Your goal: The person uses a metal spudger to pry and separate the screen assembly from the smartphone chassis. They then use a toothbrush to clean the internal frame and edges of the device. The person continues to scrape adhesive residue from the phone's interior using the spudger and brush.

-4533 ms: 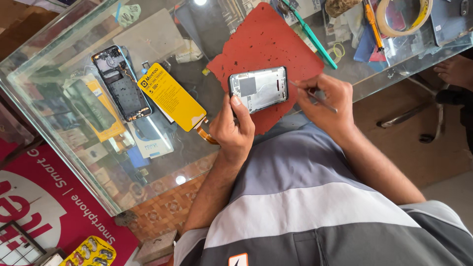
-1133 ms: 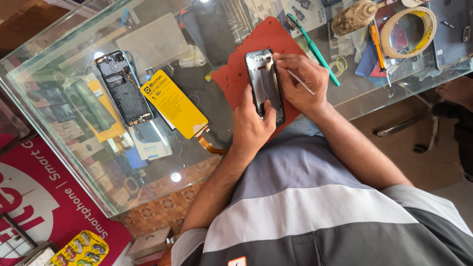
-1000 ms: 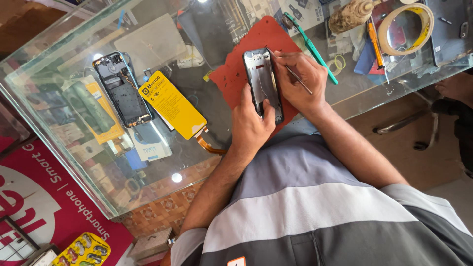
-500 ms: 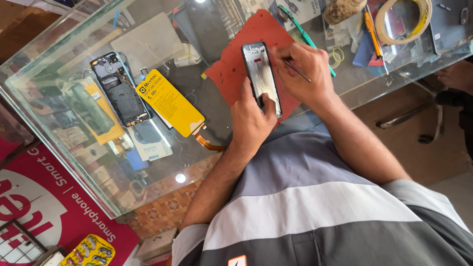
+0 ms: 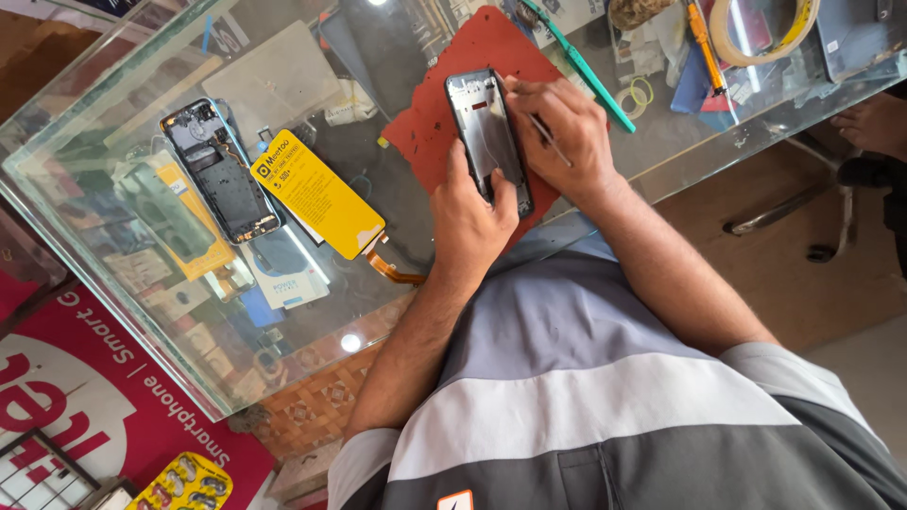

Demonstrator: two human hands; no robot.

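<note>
Phone frame (image 5: 488, 142) held over red mat (image 5: 444, 123).
Left hand (image 5: 472, 212) grips its 6 o'clock end; right hand (image 5: 565, 132), closed around a thin tool (image 5: 545, 137), touches its 3 o'clock edge above the glass table (image 5: 113, 123).

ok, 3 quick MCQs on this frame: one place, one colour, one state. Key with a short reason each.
1. Where does the yellow battery lie?
A. on the red mat
B. on the glass counter, left of the mat
C. in the left hand

2. What colour is the mat under the hands?
A. red
B. blue
C. white

3. How is the phone frame held?
A. flat on the glass, untouched
B. gripped by the left hand, the right hand's thin tool at it
C. lifted by the right hand alone

Key: 1 B, it rests on the glass counter beside the opened phone. 2 A, plainly red. 3 B, the left hand grips its lower end; the right hand holds the thin tool.
</note>
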